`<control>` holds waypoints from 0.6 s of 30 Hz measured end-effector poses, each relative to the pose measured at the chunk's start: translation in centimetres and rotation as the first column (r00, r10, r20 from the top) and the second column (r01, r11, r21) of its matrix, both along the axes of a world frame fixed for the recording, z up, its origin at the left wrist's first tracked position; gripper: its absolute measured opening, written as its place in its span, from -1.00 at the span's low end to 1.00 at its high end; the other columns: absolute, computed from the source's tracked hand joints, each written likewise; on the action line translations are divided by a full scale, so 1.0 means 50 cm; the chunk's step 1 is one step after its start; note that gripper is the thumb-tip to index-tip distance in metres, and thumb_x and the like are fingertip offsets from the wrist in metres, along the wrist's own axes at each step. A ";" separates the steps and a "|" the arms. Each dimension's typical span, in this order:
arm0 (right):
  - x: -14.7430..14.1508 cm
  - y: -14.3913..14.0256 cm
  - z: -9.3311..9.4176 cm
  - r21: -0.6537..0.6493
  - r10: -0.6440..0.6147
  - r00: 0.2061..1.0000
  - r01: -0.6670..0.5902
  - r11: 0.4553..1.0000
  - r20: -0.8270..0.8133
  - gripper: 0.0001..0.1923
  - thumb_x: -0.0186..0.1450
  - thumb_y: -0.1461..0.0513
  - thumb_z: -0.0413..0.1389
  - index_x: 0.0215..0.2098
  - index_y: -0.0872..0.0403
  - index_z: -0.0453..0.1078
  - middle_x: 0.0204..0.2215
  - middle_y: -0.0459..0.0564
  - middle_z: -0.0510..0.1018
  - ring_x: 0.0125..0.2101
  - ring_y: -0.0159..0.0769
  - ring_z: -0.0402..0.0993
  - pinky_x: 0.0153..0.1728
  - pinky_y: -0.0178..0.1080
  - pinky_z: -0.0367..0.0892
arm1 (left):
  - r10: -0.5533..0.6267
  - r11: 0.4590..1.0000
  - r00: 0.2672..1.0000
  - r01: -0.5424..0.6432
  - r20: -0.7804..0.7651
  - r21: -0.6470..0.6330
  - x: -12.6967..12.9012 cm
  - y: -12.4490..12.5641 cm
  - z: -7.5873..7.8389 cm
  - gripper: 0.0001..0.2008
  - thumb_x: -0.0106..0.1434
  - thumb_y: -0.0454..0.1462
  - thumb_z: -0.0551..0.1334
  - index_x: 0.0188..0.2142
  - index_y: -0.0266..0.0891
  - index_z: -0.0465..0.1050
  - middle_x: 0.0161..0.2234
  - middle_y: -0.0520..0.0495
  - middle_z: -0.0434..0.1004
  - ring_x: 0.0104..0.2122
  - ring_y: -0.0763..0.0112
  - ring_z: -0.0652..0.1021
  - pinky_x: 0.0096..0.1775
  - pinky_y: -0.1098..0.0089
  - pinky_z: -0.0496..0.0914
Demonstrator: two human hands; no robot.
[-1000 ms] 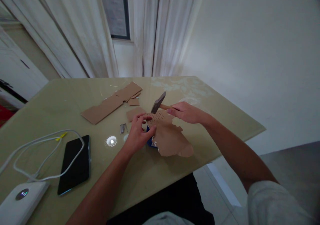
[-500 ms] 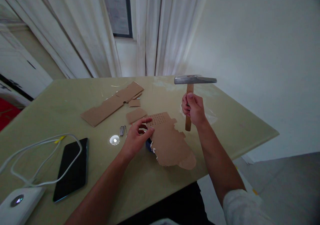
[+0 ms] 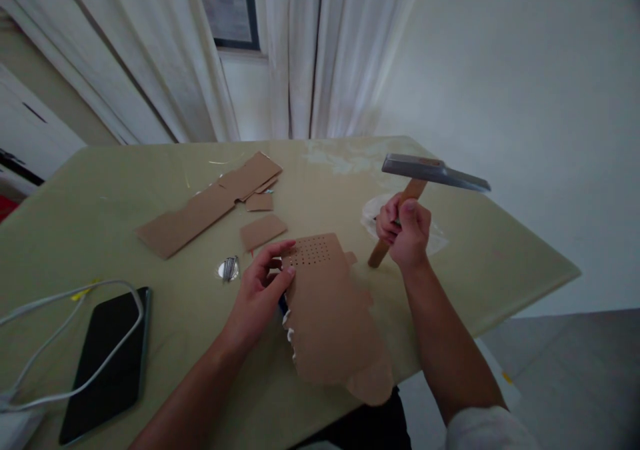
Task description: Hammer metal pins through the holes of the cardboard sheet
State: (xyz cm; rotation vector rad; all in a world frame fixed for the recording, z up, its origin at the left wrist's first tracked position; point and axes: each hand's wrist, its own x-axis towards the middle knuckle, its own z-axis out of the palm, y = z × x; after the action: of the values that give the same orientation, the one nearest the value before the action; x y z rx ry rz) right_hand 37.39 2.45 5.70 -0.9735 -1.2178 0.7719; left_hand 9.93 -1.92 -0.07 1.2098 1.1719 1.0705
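My right hand (image 3: 407,230) is wrapped round the wooden handle of a hammer (image 3: 435,170), held up above the table with its long metal head tilted down to the right. My left hand (image 3: 260,290) is at the upper left edge of a brown cardboard piece (image 3: 335,317), its index finger and thumb on the surface beside rows of small punched holes. The cardboard has a ragged left edge and reaches past the table's front edge. Something dark blue (image 3: 283,303) shows partly beneath it, mostly hidden. Several nails (image 3: 229,269) lie left of my left hand.
Behind lie a long cardboard strip (image 3: 210,210) and smaller cardboard scraps (image 3: 263,231). A clear plastic bag (image 3: 373,210) is behind my right hand. A black phone (image 3: 107,363) and a white cable (image 3: 115,350) occupy the left side of the table (image 3: 320,190).
The hammer has shifted right and its head has tipped down to the right. My left hand stays at the punched cardboard, while the whole view has shifted slightly.
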 end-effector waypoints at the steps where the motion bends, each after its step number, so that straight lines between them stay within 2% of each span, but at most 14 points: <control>1: 0.001 -0.001 0.000 0.002 -0.008 1.000 0.008 1.000 -0.002 -0.28 0.30 -0.45 0.15 -0.49 -0.08 0.15 -0.67 -0.31 -0.06 -0.72 -0.45 -0.23 -0.73 -0.30 -0.16 | 0.001 1.000 1.000 -0.001 -0.003 0.004 -0.001 -0.001 -0.001 -0.53 0.30 -0.09 0.36 0.19 -0.06 0.55 0.07 -0.13 0.64 -0.15 0.26 0.64 -0.17 0.29 0.60; 5: 0.007 -0.003 0.001 0.014 0.003 0.999 -0.002 1.000 -0.049 -0.32 0.33 -0.41 0.18 -0.48 -0.07 0.16 -0.68 -0.31 -0.05 -0.72 -0.45 -0.23 -0.73 -0.30 -0.18 | 0.026 0.999 1.000 -0.026 0.005 0.018 -0.003 -0.001 -0.011 -0.50 0.40 -0.07 0.29 0.30 0.00 0.46 0.12 -0.13 0.61 -0.01 0.22 0.65 -0.05 0.26 0.61; 8: 0.010 -0.004 0.001 0.005 0.001 0.998 -0.001 1.000 -0.057 -0.32 0.34 -0.40 0.16 -0.47 -0.08 0.16 -0.68 -0.31 -0.05 -0.73 -0.45 -0.23 -0.73 -0.29 -0.19 | 0.047 0.999 0.998 -0.046 0.052 -0.018 -0.005 0.003 -0.025 -0.46 0.46 -0.05 0.21 0.37 -0.04 0.37 0.12 -0.16 0.62 0.08 0.17 0.66 0.01 0.22 0.61; 10: 0.011 -0.004 0.001 -0.006 -0.011 0.999 0.011 1.000 -0.034 -0.31 0.33 -0.43 0.14 -0.47 -0.08 0.15 -0.68 -0.31 -0.06 -0.73 -0.44 -0.23 -0.73 -0.28 -0.18 | 0.064 0.997 0.997 -0.063 0.041 -0.038 -0.006 0.005 -0.036 -0.51 0.46 0.01 0.22 0.29 -0.06 0.45 0.10 -0.16 0.66 0.09 0.13 0.67 0.00 0.20 0.62; 13: 0.012 -0.004 -0.001 -0.011 0.000 1.000 -0.001 1.000 -0.024 -0.30 0.34 -0.43 0.12 -0.47 -0.08 0.14 -0.68 -0.31 -0.06 -0.73 -0.44 -0.23 -0.73 -0.28 -0.17 | 0.106 0.992 0.994 -0.108 -0.038 -0.067 -0.008 0.005 -0.047 -0.59 0.41 0.11 0.28 0.03 -0.06 0.63 0.02 -0.14 0.72 0.08 0.08 0.67 -0.01 0.17 0.63; 15: 0.012 -0.004 -0.004 -0.016 0.018 1.000 -0.019 1.000 -0.023 -0.31 0.35 -0.43 0.12 -0.47 -0.08 0.15 -0.68 -0.30 -0.06 -0.72 -0.44 -0.23 -0.73 -0.28 -0.17 | 0.161 0.982 0.983 -0.169 -0.087 -0.082 -0.007 0.003 -0.048 -0.62 0.36 0.12 0.34 -0.08 -0.05 0.66 -0.02 -0.12 0.74 0.06 0.06 0.67 -0.01 0.14 0.62; 18: 0.012 -0.004 -0.007 -0.025 0.044 0.999 -0.044 0.999 -0.027 -0.31 0.35 -0.42 0.13 -0.47 -0.08 0.15 -0.67 -0.30 -0.05 -0.72 -0.44 -0.22 -0.73 -0.29 -0.17 | 0.212 0.973 0.970 -0.221 -0.121 -0.068 -0.004 -0.001 -0.036 -0.65 0.33 0.11 0.37 -0.13 -0.05 0.67 -0.07 -0.10 0.75 0.02 0.07 0.67 -0.03 0.17 0.60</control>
State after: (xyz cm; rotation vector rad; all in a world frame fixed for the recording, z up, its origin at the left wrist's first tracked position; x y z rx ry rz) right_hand 38.01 2.25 5.35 -0.9574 -1.2119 0.8346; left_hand 9.75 -1.97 -1.88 1.1092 1.4473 1.1156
